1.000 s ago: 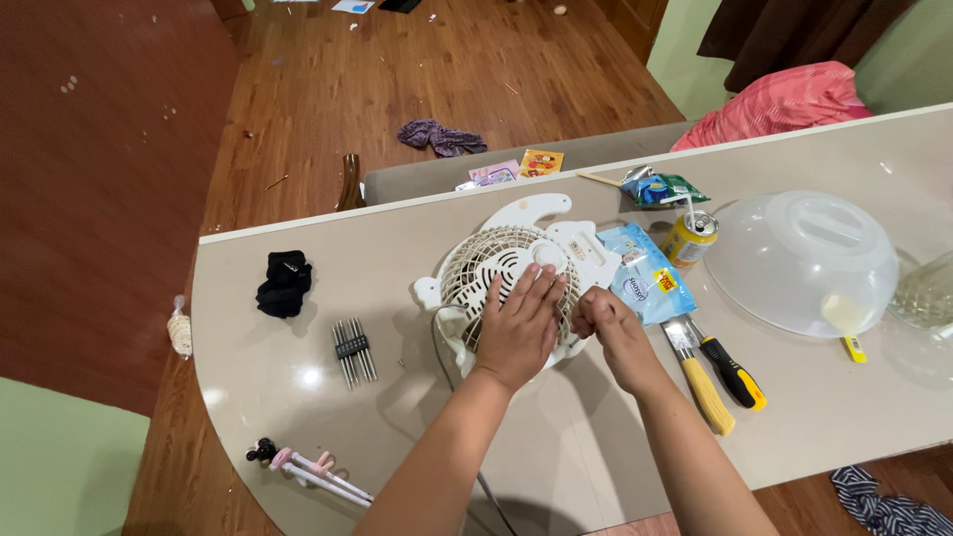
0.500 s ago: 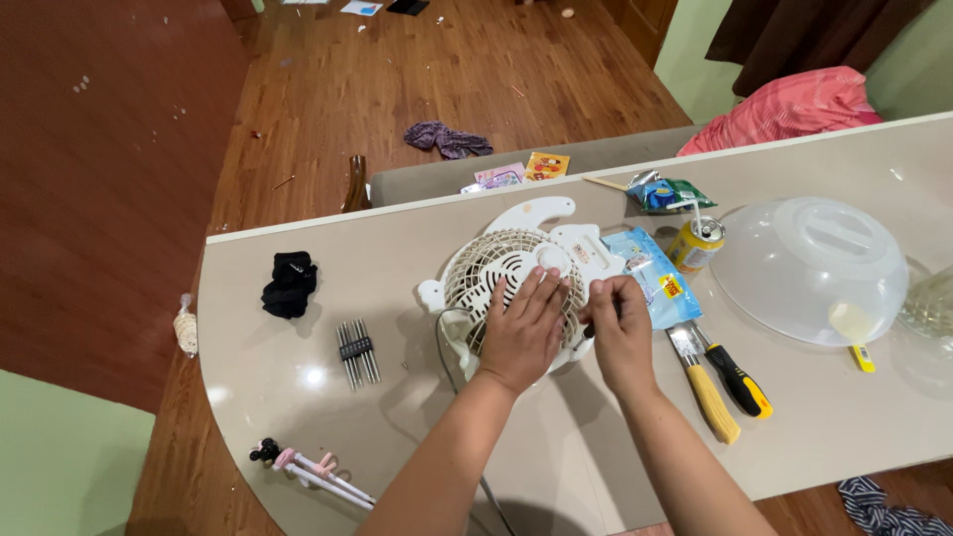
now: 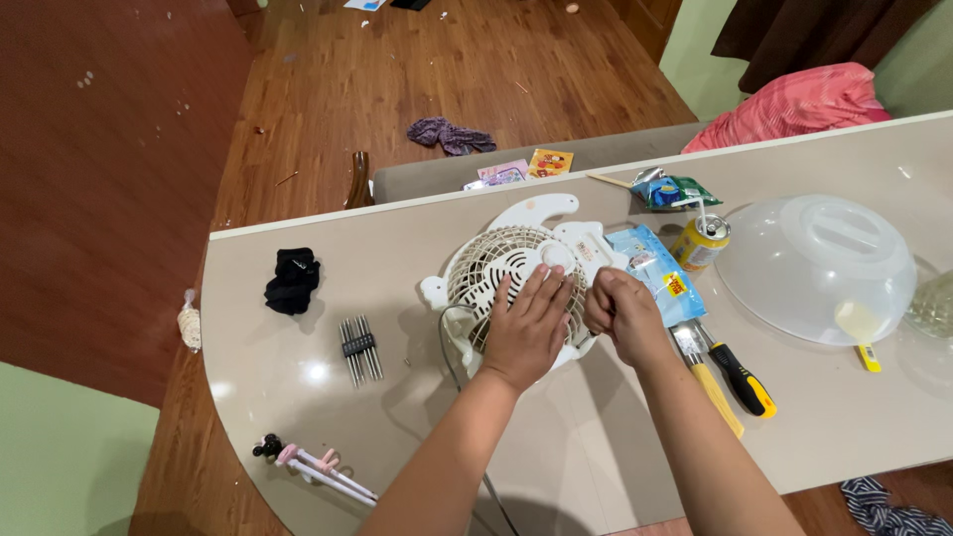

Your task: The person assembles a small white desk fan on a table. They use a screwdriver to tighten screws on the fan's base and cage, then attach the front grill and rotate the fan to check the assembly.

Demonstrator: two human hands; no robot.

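Fan (image 3: 501, 268), white, flat on the table (image 3: 596, 447), right under the hands. Left hand (image 3: 526, 328) pressed open on the grill, fingers spread. Right hand (image 3: 620, 313) curled shut at the fan's right edge; cannot tell what it pinches. Farther right, screwdrivers (image 3: 730, 382), can (image 3: 700, 243), clear bowl (image 3: 819, 268).

Head-worn camera, looking steeply down, close over table (image 3: 397, 417), floor beyond
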